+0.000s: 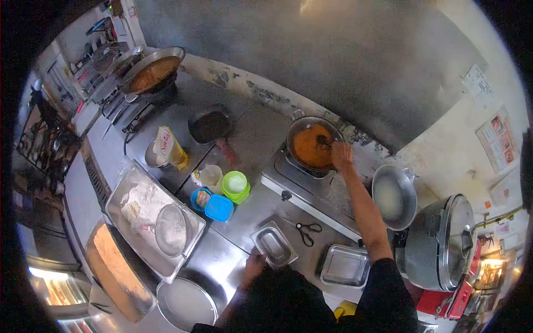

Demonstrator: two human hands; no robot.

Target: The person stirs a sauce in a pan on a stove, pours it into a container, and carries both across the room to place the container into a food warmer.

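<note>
My right hand [342, 156] is closed on a dark stirring utensil [323, 141] at the wok's right rim; its exact kind is hard to make out. The utensil's dark head sits in the orange-brown food [310, 149] inside the wok [292, 132], which stands on a portable gas stove [316, 208]. Close to my body, my left hand [254, 267] is closed at the near left corner of a small rectangular steel pan [275, 244]. Nothing shows inside that pan. Black-handled scissors [307, 232] lie on the counter between the pan and the stove.
Right of the stove are a pot with pale liquid [387, 197], a large lidded cooker [438, 244] and a steel tray [345, 265]. Leftward stand a flour tub [145, 202] with a sieve, a blue container [219, 207], a green container [236, 187] and another wok [152, 72].
</note>
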